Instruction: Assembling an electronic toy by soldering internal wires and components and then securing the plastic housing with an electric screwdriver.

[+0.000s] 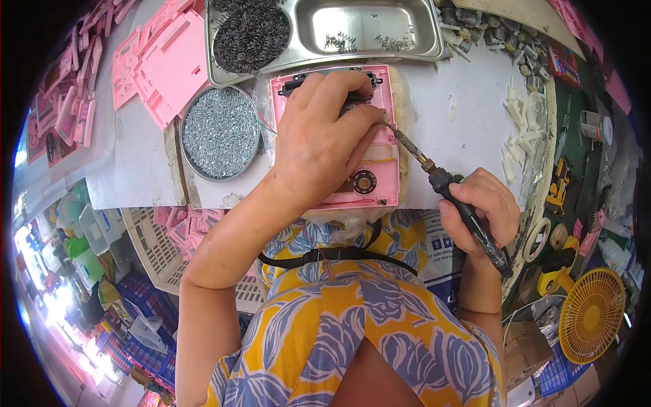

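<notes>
The pink plastic housing (385, 195) lay hollow side up on a pale, plastic-wrapped pad (403, 129) on the desk (475, 136), a black part (293, 85) set across its far end, a round, dark, speaker-like part (364, 182) toward its near end. The soldering iron (444, 183), black-handled, metal-barrelled, sloped away leftward, its tip by the housing's right side.

Bright light, blown-out glare lower left, bent edges
</notes>
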A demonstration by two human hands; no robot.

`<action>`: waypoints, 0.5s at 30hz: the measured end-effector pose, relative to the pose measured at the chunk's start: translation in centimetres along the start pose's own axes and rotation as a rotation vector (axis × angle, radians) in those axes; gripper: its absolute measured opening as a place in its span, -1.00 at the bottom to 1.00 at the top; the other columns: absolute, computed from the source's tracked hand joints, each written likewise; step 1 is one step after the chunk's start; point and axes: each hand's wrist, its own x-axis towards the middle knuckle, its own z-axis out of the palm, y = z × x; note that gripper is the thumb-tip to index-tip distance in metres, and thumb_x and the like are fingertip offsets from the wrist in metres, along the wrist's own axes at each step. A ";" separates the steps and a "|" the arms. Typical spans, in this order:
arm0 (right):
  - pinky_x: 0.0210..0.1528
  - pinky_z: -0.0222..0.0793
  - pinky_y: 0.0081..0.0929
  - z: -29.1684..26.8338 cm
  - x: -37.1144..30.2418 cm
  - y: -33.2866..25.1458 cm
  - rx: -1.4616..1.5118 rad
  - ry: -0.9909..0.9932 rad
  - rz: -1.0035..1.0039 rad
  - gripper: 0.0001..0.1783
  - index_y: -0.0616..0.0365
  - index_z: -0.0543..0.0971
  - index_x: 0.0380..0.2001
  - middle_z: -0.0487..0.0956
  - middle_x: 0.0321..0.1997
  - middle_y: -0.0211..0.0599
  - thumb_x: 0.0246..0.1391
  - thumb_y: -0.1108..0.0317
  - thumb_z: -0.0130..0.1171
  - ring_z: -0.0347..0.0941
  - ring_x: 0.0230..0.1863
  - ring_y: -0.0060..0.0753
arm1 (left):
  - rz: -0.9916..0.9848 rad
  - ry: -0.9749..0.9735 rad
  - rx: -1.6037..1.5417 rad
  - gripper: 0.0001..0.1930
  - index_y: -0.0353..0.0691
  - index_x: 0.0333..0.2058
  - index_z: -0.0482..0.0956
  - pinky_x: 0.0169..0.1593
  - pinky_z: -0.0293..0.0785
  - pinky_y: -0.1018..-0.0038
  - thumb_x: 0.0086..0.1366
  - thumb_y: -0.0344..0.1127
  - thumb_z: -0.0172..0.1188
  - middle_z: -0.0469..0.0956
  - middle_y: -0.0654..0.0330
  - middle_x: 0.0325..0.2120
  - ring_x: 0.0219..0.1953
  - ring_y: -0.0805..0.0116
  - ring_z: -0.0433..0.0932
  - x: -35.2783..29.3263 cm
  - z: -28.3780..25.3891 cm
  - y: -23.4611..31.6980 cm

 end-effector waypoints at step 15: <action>-0.59 0.26 -0.48 0.2 0.2 0.0 -0.025 -0.014 -0.012 -0.67 0.28 0.60 -0.24 0.55 -0.59 -0.26 -0.15 0.57 0.44 0.41 -0.66 -0.34 | -0.049 -0.014 -0.021 -0.75 -0.21 -0.33 0.68 -0.12 0.45 0.30 -0.03 -0.50 0.48 0.54 0.15 -0.18 -0.16 0.13 0.51 0.0 0.0 0.2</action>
